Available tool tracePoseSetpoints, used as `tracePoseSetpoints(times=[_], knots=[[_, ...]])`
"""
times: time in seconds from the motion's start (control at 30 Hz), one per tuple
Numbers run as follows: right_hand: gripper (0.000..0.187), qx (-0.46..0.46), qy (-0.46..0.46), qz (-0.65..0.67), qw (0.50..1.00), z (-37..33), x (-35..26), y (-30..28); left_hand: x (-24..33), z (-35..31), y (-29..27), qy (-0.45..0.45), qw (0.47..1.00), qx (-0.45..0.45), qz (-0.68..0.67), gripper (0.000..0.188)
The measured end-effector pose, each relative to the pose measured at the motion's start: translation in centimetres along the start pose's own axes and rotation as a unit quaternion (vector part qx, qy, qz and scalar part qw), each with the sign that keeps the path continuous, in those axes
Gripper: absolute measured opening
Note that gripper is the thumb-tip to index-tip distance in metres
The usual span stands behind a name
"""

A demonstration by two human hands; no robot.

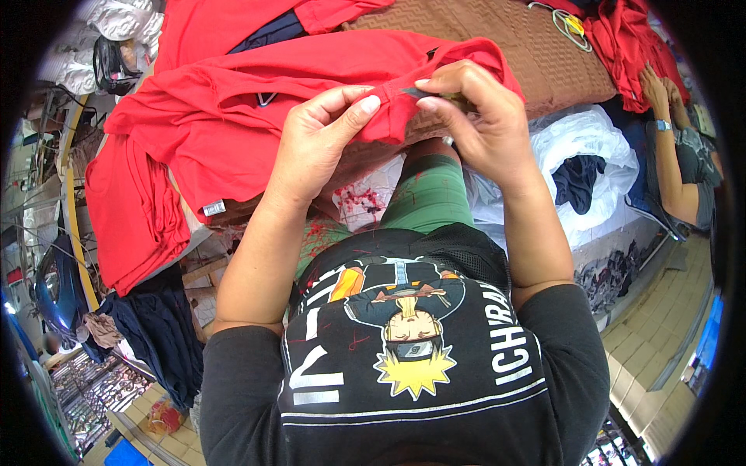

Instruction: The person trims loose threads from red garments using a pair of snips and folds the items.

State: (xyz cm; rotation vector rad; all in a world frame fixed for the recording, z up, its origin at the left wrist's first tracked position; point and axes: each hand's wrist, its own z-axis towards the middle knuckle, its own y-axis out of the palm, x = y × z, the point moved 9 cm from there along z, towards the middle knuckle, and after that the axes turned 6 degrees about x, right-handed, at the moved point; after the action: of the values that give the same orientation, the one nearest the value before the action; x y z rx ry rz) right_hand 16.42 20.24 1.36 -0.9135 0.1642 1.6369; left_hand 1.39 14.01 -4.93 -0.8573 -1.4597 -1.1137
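Note:
A red garment [233, 147] lies spread before me, with a small white tag [214, 208] at its lower edge. My left hand [330, 128] pinches a seamed edge of it between thumb and forefinger. Just to the right, my right hand [486, 116] is closed on a small tool with a dark pointed blade [413, 92]. The blade points left, at the red cloth near my left fingertips. Most of the tool is hidden by my fingers, so its exact kind does not show.
Brown patterned fabric [544, 58] covers the work surface. Right of my lap, a white plastic bag [594, 132] holds dark cloth [576, 182]. Far right, another person's hand [659, 93] touches a red garment [622, 39]. Navy cloth [159, 330] hangs at the left.

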Motion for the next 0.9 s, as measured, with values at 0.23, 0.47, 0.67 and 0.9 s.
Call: tracePoseSetpoints(times=[0.23,0.47,0.67,0.9], knots=[[0.025,-0.07,0.368,0.203,0.904,-2.8,5.4,1.7,4.6,-2.0,2.0,0.252,0.913,0.054,0.315,0.022],[0.035,0.081,0.439,0.346,0.825,-3.6,6.5,1.8,4.3,-3.6,3.8,0.219,0.928,-0.004,0.3,0.015],[0.025,0.047,0.37,0.446,0.814,-2.9,5.4,1.1,6.4,1.4,1.5,0.173,0.9,0.019,0.401,0.019],[0.016,0.102,0.367,0.454,0.805,-2.9,6.9,-0.1,4.2,0.9,3.4,0.106,0.99,-0.033,0.089,0.029]])
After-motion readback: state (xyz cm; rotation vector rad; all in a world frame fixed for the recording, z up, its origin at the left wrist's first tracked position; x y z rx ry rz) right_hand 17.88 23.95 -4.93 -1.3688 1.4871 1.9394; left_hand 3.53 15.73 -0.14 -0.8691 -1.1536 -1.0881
